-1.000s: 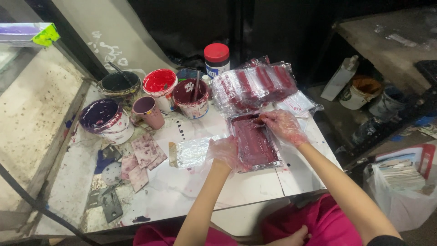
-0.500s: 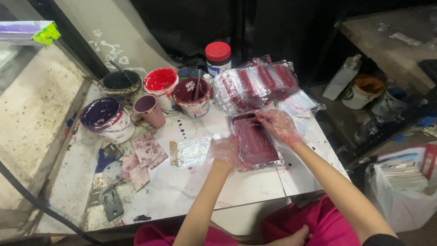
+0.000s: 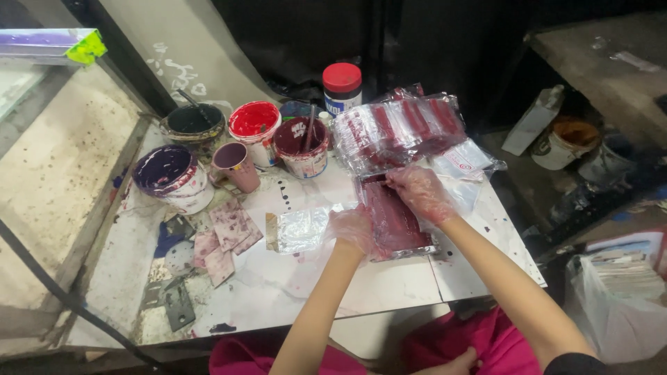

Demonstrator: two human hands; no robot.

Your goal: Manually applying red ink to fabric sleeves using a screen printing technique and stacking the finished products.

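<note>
A flat dark red piece in a clear plastic sleeve (image 3: 397,223) lies on the white paint-spattered table (image 3: 292,292). My left hand (image 3: 353,231), in a thin clear glove, presses on the sleeve's near left corner. My gloved right hand (image 3: 419,192) rests on its far end, fingers curled over the top edge. Just behind lies a pile of similar red pieces in clear sleeves (image 3: 401,128). A sheet of silvery foil (image 3: 302,228) lies left of my left hand.
Paint pots stand along the back: a purple one (image 3: 169,175), a dark one (image 3: 192,125), a red one (image 3: 254,127), a maroon one with a stick (image 3: 301,144), a small mauve cup (image 3: 236,165) and a red-lidded jar (image 3: 342,87). Stained paper scraps (image 3: 226,236) lie at left. Buckets (image 3: 564,144) stand on the floor at right.
My right hand has slid a little along the sleeve's far end. My left hand stays on the near corner.
</note>
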